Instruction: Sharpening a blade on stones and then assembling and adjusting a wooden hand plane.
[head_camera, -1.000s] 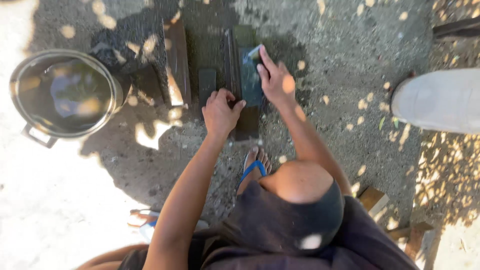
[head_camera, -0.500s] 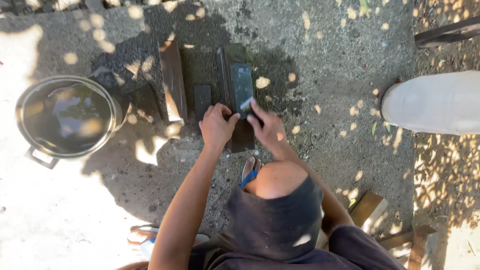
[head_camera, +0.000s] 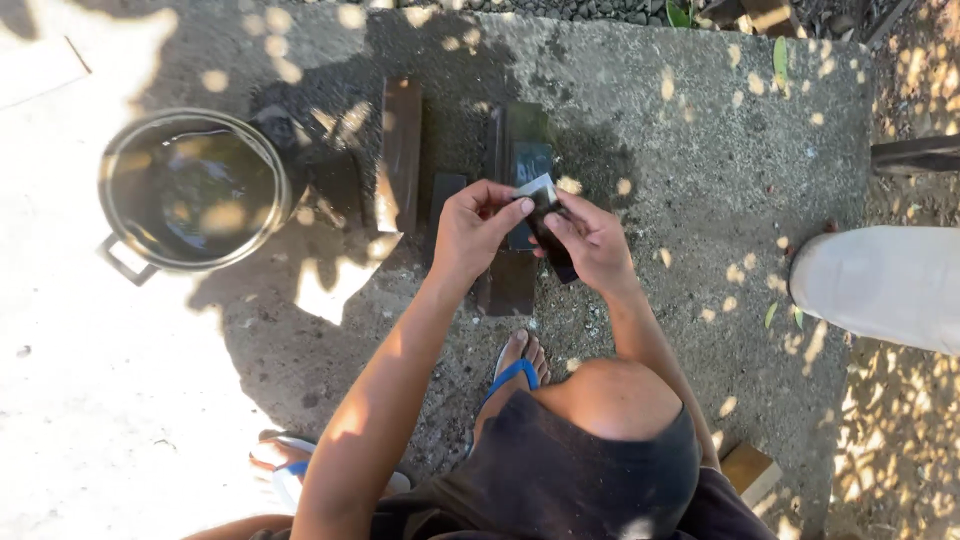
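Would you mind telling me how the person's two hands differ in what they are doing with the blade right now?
The left hand pinches the pale tip of the blade with its fingertips; the right hand wraps the dark handle end lower down. The left hand lies nearer the metal pot, the right nearer the pale trouser leg. Both are raised above the dark stone on the concrete.

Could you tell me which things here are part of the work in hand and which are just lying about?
In hand:
left hand
right hand
small blade
dark flat stone

Lying about:
pot of water
wooden block
pale sack
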